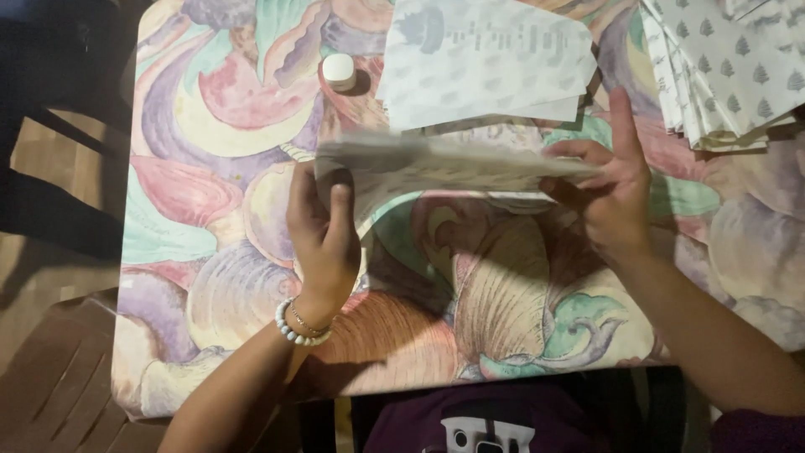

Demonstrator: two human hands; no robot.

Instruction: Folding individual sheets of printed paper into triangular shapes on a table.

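Folded paper sheet point(444, 168): motion-blurred, print unreadable. Left hand point(323, 231): fingertips hidden behind the sheet. Patterned paper stack point(729, 75): cut off at upper right frame edge. Pale sheet point(486, 59): cropped by top edge. Worktop point(210, 277): right part out of frame.

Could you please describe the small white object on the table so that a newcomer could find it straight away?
On the pastel swirl-patterned tablecloth, look just left of the flat sheet stack. The small rounded white block sits there alone: it is the only solid, thick thing among flat papers.
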